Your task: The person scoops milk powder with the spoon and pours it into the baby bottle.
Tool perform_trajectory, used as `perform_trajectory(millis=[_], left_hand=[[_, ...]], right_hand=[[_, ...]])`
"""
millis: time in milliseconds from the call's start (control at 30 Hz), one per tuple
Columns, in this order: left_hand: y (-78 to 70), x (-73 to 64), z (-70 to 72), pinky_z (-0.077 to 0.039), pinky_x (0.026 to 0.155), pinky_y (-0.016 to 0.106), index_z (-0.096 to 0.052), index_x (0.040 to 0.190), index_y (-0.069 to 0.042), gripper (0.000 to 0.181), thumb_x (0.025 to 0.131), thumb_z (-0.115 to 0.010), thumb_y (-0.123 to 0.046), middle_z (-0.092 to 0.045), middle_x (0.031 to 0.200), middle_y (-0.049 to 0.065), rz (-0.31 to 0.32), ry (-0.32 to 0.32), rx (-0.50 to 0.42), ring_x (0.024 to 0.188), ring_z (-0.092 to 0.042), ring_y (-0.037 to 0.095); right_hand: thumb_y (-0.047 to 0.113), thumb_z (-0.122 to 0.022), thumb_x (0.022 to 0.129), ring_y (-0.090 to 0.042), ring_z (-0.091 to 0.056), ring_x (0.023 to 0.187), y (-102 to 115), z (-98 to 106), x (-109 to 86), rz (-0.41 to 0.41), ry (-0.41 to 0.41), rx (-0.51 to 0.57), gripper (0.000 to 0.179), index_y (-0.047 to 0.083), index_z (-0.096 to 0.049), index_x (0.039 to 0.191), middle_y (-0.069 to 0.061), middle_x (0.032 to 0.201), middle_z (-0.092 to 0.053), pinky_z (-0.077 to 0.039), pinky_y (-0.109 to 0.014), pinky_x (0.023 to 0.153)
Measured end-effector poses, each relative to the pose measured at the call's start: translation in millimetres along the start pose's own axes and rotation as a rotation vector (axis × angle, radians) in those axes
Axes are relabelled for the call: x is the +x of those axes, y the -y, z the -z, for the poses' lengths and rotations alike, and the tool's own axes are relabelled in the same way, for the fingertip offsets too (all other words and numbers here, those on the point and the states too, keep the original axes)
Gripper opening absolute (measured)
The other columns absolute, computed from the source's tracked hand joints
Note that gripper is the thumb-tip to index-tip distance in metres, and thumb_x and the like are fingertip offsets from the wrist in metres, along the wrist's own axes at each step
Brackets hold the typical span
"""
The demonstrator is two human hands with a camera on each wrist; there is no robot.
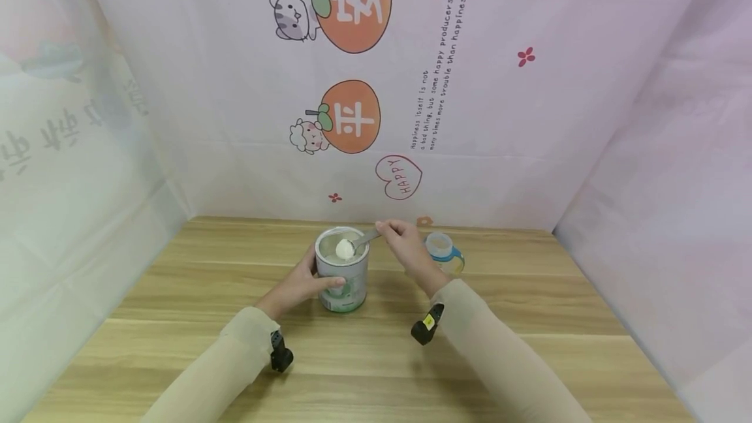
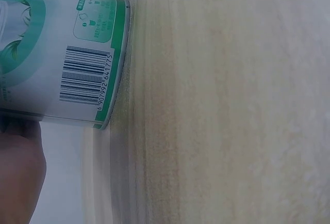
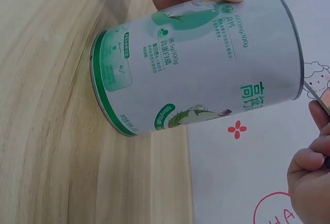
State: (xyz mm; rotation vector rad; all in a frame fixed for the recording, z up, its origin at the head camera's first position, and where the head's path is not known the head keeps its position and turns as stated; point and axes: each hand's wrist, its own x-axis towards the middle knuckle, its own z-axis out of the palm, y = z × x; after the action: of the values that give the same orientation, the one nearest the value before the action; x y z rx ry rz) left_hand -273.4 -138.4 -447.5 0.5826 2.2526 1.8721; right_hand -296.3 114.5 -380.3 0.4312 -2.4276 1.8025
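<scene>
An open-topped milk powder can (image 1: pixel 356 279), white with green bands, stands upright on the table. My left hand (image 1: pixel 301 284) grips its left side, with the thumb across the front and the other fingers mostly hidden behind. My right hand (image 1: pixel 407 250) pinches the handle of a grey spoon (image 1: pixel 367 237) at the can's upper right. A heaped white mound of powder (image 1: pixel 344 249) sits on the spoon's bowl, at the can's mouth. In the right wrist view the can (image 3: pixel 206 64) shows its printed side, and the right hand (image 3: pixel 313 177) is beyond its rim.
A clear cup-like bottle (image 1: pixel 438 244) with a blue handle stands behind the right forearm, partly covered by it. The wooden table (image 1: pixel 329 371) meets a printed white cloth (image 1: pixel 482 168) at the back, and more cloth hangs at both sides.
</scene>
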Motion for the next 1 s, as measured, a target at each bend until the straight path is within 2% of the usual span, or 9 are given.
perform_trajectory(millis=[133, 467, 633, 867, 1000], left_hand=[[-1.3, -1.1, 0.1, -0.023, 0.115, 0.058, -0.012, 0.160, -0.032, 0.100, 0.087, -0.081, -0.025, -0.028, 0.159, 0.007, 0.012, 0.004, -0.002, 0.147, -0.024, 0.032], [0.7, 0.7, 1.8, -0.023, 0.115, 0.058, -0.011, 0.160, -0.032, 0.101, 0.087, -0.081, -0.026, -0.027, 0.159, 0.007, 0.017, 0.003, 0.001, 0.147, -0.023, 0.033], [2.1, 1.4, 2.1, -0.023, 0.115, 0.058, -0.012, 0.160, -0.032, 0.101, 0.087, -0.081, -0.027, -0.028, 0.159, 0.008, 0.016, 0.002, 0.003, 0.147, -0.024, 0.033], [2.4, 1.4, 1.8, -0.023, 0.115, 0.058, -0.013, 0.159, -0.032, 0.099, 0.087, -0.081, -0.026, -0.030, 0.158, 0.007, 0.004, 0.007, 0.008, 0.146, -0.025, 0.032], [0.9, 0.7, 1.5, -0.023, 0.115, 0.058, -0.013, 0.159, -0.033, 0.099, 0.088, -0.080, -0.025, -0.032, 0.157, 0.006, 0.004, 0.010, 0.009, 0.147, -0.025, 0.032]], right_hand=[[0.032, -0.057, 0.104, -0.017, -0.034, 0.059, 0, 0, -0.7, -0.007, -0.008, 0.015, 0.035, 0.008, -0.060, 0.079, 0.000, 0.065, -0.039, -0.031, -0.030, 0.056], [0.036, -0.060, 0.102, -0.017, -0.035, 0.057, 2, -3, -1.3, 0.025, -0.038, -0.044, 0.037, 0.010, -0.059, 0.077, 0.000, 0.062, -0.040, -0.031, -0.029, 0.052], [0.039, -0.059, 0.102, -0.017, -0.034, 0.058, 5, -3, -1.6, 0.008, -0.041, -0.047, 0.037, 0.011, -0.061, 0.079, 0.001, 0.063, -0.038, -0.031, -0.030, 0.053], [0.037, -0.058, 0.102, -0.017, -0.033, 0.057, 12, 2, -2.5, -0.054, -0.033, 0.018, 0.034, 0.009, -0.065, 0.084, 0.001, 0.062, -0.039, -0.029, -0.030, 0.053], [0.032, -0.058, 0.103, -0.014, -0.032, 0.054, 15, 6, 0.0, -0.082, -0.030, 0.089, 0.031, 0.008, -0.064, 0.084, 0.003, 0.059, -0.037, -0.029, -0.028, 0.053]])
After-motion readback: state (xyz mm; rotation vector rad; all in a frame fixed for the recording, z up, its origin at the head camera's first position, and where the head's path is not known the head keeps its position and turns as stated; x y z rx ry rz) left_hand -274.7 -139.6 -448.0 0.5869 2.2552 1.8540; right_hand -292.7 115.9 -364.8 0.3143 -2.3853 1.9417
